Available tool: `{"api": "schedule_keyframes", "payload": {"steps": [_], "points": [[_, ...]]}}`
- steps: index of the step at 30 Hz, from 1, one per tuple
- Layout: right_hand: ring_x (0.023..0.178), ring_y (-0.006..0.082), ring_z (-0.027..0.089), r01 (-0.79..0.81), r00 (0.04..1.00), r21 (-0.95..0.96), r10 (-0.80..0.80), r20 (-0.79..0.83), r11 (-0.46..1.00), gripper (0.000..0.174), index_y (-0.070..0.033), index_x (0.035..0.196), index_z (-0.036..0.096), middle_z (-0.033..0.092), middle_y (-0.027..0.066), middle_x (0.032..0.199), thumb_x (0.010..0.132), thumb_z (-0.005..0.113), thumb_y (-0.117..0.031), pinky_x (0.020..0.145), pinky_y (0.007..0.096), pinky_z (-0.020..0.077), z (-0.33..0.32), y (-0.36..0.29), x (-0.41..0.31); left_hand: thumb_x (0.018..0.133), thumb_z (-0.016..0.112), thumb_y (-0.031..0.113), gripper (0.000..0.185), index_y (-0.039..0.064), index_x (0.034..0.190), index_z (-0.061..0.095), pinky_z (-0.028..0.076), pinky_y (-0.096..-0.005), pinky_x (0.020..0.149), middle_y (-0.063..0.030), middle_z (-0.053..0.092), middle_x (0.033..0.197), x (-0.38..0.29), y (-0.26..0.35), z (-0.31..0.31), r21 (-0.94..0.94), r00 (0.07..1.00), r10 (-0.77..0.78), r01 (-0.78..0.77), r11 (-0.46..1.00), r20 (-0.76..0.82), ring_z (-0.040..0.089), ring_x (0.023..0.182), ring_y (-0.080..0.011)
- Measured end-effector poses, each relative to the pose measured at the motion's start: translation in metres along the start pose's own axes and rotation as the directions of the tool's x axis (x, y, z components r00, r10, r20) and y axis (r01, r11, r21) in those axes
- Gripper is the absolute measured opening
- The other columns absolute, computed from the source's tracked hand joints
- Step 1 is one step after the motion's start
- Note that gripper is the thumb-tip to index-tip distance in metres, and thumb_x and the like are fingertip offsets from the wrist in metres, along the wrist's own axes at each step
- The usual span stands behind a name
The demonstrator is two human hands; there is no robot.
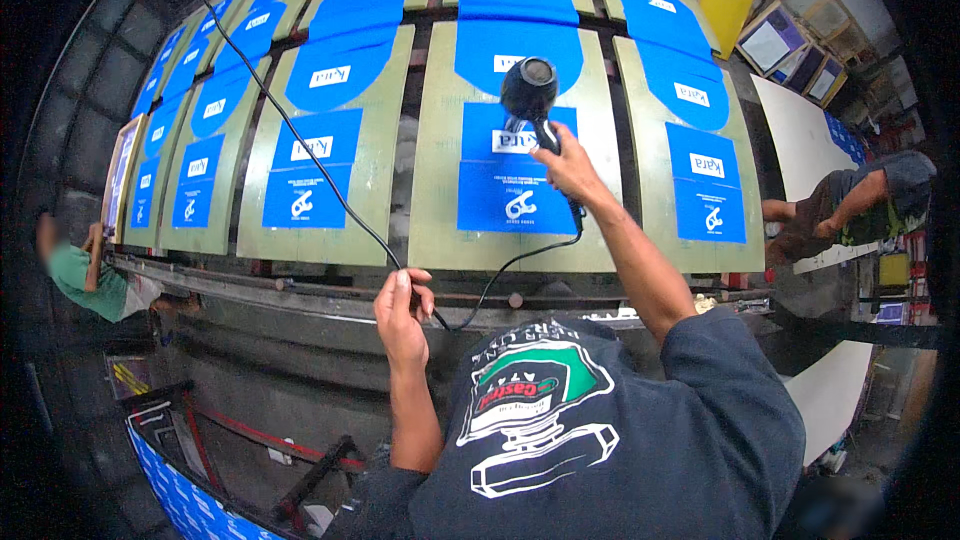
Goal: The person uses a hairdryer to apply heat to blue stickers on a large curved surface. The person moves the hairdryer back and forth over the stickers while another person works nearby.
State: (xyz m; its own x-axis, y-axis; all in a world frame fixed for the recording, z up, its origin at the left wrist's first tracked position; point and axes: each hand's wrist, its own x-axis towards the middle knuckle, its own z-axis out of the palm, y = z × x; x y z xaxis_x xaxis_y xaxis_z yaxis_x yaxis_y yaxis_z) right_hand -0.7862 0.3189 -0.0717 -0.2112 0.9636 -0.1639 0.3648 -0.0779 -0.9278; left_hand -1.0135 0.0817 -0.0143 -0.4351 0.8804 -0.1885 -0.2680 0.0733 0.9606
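Note:
My right hand grips the handle of a black hair dryer. The dryer is raised above a blue fabric piece with white printing, laid flat on a pale green board. My left hand pinches the black power cord near the front rail of the table. From there the cord runs up to the far left, over the boards, and on the other side loops back to the dryer's handle. Part of the printed white patch beneath the dryer is hidden by the dryer and my fingers.
Several more boards with printed blue fabric stretch in rows to both sides. A person in a green shirt stands at the left by a wooden-framed screen. Another person is at the right. Framed screens lean at the back right.

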Motion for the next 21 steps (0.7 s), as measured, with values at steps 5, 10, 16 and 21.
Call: {"api": "schedule_keyframes", "payload": {"steps": [5, 10, 16, 21], "points": [[0.051, 0.0152, 0.058, -0.031, 0.994, -0.067, 0.024, -0.11, 0.997, 0.062, 0.0, 0.138, 0.039, 0.058, 0.0082, 0.073, 0.087, 0.066, -0.023, 0.043, 0.0308, 0.0464, -0.034, 0.013, -0.018, 0.103, 0.042, 0.03, 0.034, 0.002, 0.093, 0.059, 0.033, -0.0216, 0.054, 0.0, 0.047, 0.061, 0.001, -0.003, -0.002, -0.007, 0.999, -0.036, 0.036, 0.999, 0.013, 0.042, 0.055, -0.0072], [0.051, 0.0146, 0.057, -0.113, 0.991, -0.039, 0.11, -0.077, 0.993, 0.062, 0.001, 0.137, 0.04, 0.059, 0.0086, 0.079, 0.087, 0.067, -0.023, 0.046, 0.0298, 0.0472, -0.057, 0.018, -0.04, 0.103, 0.044, 0.028, 0.032, 0.004, 0.091, 0.061, 0.028, -0.0216, 0.051, 0.0012, 0.051, 0.061, 0.006, -0.006, 0.004, -0.043, 0.998, -0.045, 0.046, 0.998, 0.036, 0.041, 0.055, -0.0051], [0.05, 0.0135, 0.056, -0.115, 0.992, -0.041, 0.114, -0.047, 0.992, 0.065, 0.001, 0.14, 0.036, 0.058, 0.0084, 0.078, 0.087, 0.067, -0.023, 0.043, 0.0292, 0.0454, -0.049, 0.01, -0.062, 0.103, 0.045, 0.028, 0.031, 0.005, 0.09, 0.06, 0.027, -0.0214, 0.052, 0.0014, 0.051, 0.06, 0.01, -0.009, 0.002, -0.033, 0.998, -0.042, 0.043, 0.999, 0.045, 0.041, 0.055, -0.0046], [0.049, 0.0114, 0.054, -0.102, 0.994, 0.011, 0.102, 0.03, 0.995, 0.063, 0.003, 0.139, 0.037, 0.052, 0.0027, 0.07, 0.089, 0.065, -0.021, 0.042, 0.0272, 0.0427, -0.022, -0.008, -0.056, 0.102, 0.046, 0.029, 0.031, 0.005, 0.089, 0.06, 0.026, -0.0211, 0.051, 0.0014, 0.051, 0.061, 0.011, -0.009, 0.002, -0.035, 0.999, -0.043, 0.044, 0.998, 0.026, 0.041, 0.055, -0.0043]]}}
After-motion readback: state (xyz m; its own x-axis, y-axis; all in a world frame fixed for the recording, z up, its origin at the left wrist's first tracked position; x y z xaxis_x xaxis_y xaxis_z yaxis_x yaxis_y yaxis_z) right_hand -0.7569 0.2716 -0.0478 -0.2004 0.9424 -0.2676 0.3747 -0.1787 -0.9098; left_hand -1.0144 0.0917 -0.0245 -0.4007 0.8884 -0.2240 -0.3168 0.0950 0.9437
